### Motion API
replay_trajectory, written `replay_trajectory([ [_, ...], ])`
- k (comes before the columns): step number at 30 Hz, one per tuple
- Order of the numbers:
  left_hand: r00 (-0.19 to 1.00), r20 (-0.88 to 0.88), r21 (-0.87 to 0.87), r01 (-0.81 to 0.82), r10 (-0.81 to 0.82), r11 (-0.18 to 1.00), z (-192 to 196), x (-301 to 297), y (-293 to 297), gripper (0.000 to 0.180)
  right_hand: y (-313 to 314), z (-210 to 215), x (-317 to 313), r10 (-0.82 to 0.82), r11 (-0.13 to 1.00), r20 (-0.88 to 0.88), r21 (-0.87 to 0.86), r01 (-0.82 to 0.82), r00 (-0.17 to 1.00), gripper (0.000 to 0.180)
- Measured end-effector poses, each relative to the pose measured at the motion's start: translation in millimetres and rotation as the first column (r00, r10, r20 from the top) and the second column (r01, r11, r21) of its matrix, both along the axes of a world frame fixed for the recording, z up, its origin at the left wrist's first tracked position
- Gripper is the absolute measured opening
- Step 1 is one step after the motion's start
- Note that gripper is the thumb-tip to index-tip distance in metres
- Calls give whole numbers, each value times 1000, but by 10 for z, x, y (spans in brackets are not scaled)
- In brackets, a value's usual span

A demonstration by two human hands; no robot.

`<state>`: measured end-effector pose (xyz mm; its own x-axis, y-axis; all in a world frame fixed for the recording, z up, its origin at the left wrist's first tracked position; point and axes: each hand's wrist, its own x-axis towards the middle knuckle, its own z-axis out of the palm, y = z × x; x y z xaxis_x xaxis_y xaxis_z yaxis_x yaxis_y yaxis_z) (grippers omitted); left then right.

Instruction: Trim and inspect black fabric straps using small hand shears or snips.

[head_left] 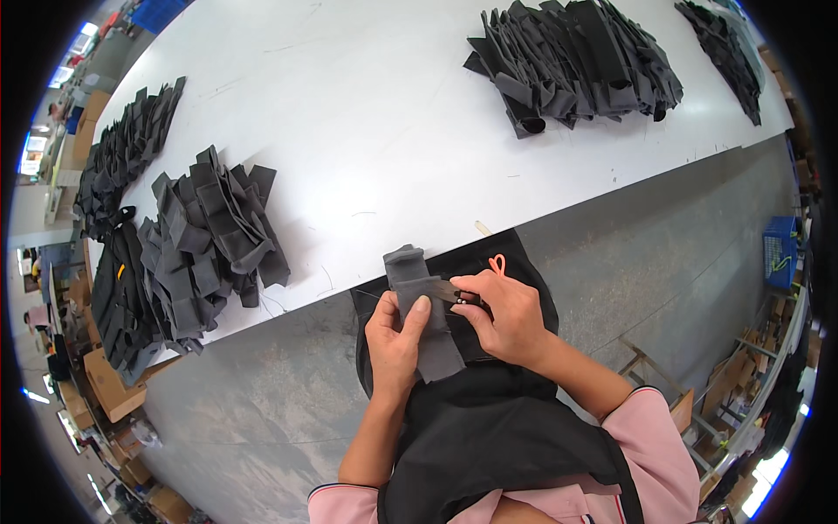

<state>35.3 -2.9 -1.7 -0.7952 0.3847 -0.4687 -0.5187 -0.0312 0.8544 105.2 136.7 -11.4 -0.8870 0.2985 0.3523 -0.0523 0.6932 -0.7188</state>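
My left hand (394,336) holds a folded strip of dark grey fabric (421,310) upright over my black apron (489,419), thumb pressed on its front. My right hand (504,316) grips small metal thread snips (456,293) whose blades touch the strip's right edge. An orange loop (497,263) pokes out just above my right hand. Both hands sit just off the near edge of the white table (367,113).
Piles of the same grey fabric pieces lie on the table: one at the left (214,240), a darker one at the far left (127,148), a big one at the back (572,61), another at the back right (724,52). Cardboard boxes (113,389) stand on the grey floor; a blue crate (779,249) sits at right.
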Motion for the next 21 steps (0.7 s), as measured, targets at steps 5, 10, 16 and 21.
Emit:
replay_trajectory([
  [5, 1000, 17, 11, 25, -25, 1000, -29, 20, -11, 16, -20, -12, 6, -12, 998, -1, -64, 12, 1000, 32],
  [10, 999, 23, 26, 27, -28, 999, -9, 30, -8, 16, -31, -38, 8, -29, 999, -26, 14, 29, 999, 28],
  [16, 999, 16, 28, 52, -52, 998, -26, 5, -40, 15, 2, 47, 3, -62, 993, -57, -104, 56, 996, 27],
  [21, 997, -10, 18, 82, -81, 996, -80, 12, -66, 15, 52, 96, -39, 37, 997, -36, 63, -35, 999, 31],
])
